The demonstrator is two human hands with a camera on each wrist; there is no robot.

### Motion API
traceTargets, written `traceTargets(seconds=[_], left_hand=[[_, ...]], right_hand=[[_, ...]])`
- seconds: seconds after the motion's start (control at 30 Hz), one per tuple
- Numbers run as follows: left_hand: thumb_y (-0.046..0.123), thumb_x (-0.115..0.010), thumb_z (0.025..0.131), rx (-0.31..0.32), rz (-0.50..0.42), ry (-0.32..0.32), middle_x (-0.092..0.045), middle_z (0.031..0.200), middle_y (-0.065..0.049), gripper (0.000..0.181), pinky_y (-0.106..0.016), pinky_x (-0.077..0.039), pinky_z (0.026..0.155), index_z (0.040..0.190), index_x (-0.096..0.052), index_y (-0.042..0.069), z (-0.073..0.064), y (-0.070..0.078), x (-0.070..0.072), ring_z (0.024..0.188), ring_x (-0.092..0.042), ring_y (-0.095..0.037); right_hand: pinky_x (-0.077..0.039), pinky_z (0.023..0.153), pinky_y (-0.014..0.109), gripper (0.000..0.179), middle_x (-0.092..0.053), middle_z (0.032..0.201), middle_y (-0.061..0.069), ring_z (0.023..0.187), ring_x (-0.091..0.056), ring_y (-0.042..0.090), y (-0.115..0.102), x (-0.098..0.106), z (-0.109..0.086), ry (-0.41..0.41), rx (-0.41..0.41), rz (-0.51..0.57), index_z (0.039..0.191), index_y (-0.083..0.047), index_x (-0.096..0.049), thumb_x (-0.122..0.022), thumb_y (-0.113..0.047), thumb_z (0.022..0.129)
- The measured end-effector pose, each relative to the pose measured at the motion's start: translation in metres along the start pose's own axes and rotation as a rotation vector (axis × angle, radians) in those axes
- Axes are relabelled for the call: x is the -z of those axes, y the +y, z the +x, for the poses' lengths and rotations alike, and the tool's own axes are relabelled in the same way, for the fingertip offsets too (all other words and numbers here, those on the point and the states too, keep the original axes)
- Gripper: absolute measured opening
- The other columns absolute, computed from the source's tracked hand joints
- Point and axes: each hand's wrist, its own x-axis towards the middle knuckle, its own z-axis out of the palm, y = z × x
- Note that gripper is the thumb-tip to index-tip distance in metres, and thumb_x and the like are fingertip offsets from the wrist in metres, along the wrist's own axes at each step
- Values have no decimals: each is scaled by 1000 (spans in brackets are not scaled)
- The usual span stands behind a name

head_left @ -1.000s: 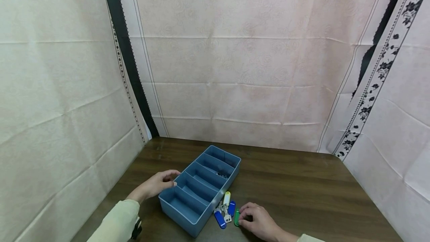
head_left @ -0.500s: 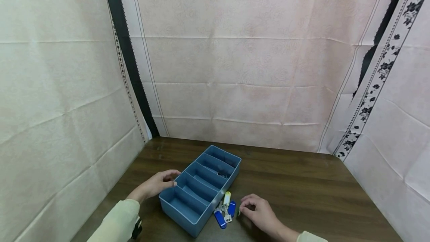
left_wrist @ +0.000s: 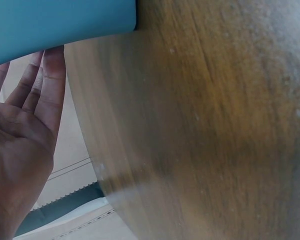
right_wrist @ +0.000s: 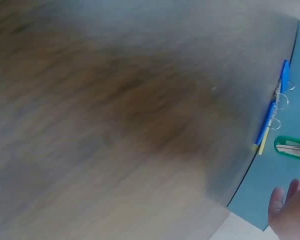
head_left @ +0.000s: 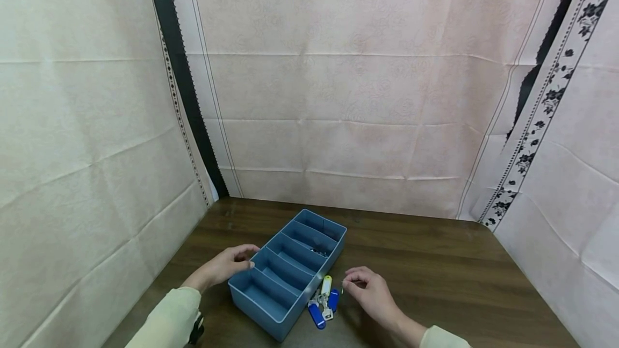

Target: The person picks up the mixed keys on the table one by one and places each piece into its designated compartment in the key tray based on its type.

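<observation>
A blue divided storage box [head_left: 272, 314] stands on the table, turned at an angle. My left hand [head_left: 224, 266] rests at its left long side, fingertips and thumb touching the rim; in the left wrist view the fingers look mostly straight and their tips are partly hidden by the box. My right hand [head_left: 372, 294] pinches a green key tag [right_wrist: 290, 138] with metal keys, just above the table and right of the box. On the table against the box's right side lie a yellow key tag [head_left: 326, 284] and two blue key tags [head_left: 316, 316], with keys and rings.
Small metal items [head_left: 319, 252] lie in one of the box's farther compartments. The brown wooden table [head_left: 435, 273] extends to the right. Pale cloth hangings [head_left: 329, 90] enclose the back and both sides.
The green key tag lay flat beside the others; my right hand has picked it up and raised it slightly, away from me. My left hand and the box have stayed put.
</observation>
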Motion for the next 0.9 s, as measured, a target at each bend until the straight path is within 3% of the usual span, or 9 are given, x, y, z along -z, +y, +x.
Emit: traceTargets(seconds=[0.2,0.6,0.9], left_hand=[[26,-63,98,-5,-1,-1,-60,108,-4,38,-44,-48,84,135,-57,21,0,0,0,98,-55,-23],[28,-63,98,2,2,11,-60,110,-3,38,-46,-48,86,135,-57,22,-1,2,-1,100,-55,-23],[26,-64,98,-3,3,10,-60,110,-4,38,-45,-49,85,135,-57,22,0,1,0,100,-55,-23]], right_hand=[[-51,80,26,7,-67,108,2,98,-63,19,-7,-5,4,55,7,29,85,-12,-74,-74,-18,90],[-51,82,28,9,-66,114,9,97,-63,18,-24,-8,22,126,-30,114,90,-12,-75,-71,-19,92],[-50,84,25,13,-65,114,5,101,-60,21,-39,-19,38,148,16,158,95,-9,-76,-70,-21,94]])
